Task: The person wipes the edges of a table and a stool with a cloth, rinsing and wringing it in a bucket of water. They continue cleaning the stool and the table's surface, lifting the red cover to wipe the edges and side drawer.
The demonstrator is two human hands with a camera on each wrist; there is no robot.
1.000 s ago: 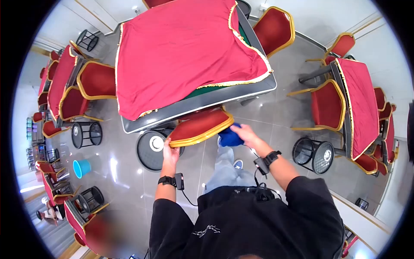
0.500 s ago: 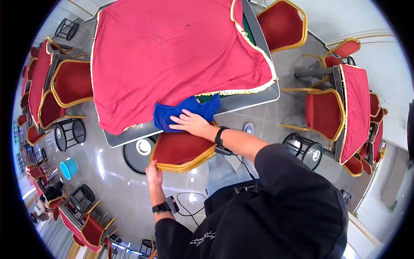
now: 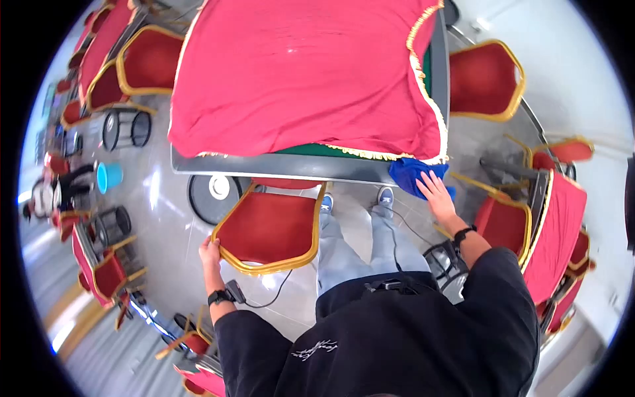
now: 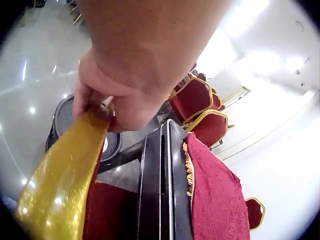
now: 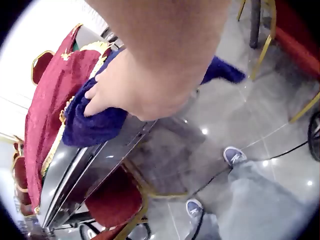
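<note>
Several fingers of the right hand [image 3: 435, 198] lie slightly spread on the blue cloth [image 3: 405, 175] at the table's [image 3: 278, 165] near right corner. The left hand [image 3: 210, 255] curls round the chair's [image 3: 268, 228] gold rim. The right thumb is hard to see; the table's far edge is cut off.

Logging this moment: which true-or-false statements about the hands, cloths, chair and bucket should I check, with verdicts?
1. The left hand grips the chair by its gold edge. True.
2. The right hand is closed in an empty fist. False: its fingers are spread over the blue cloth.
3. The blue cloth is at a corner of the table. True.
4. The red cover hides the whole tabletop. False: a green strip shows.
5. The bucket stands on the table. False: it is on the floor.
</note>
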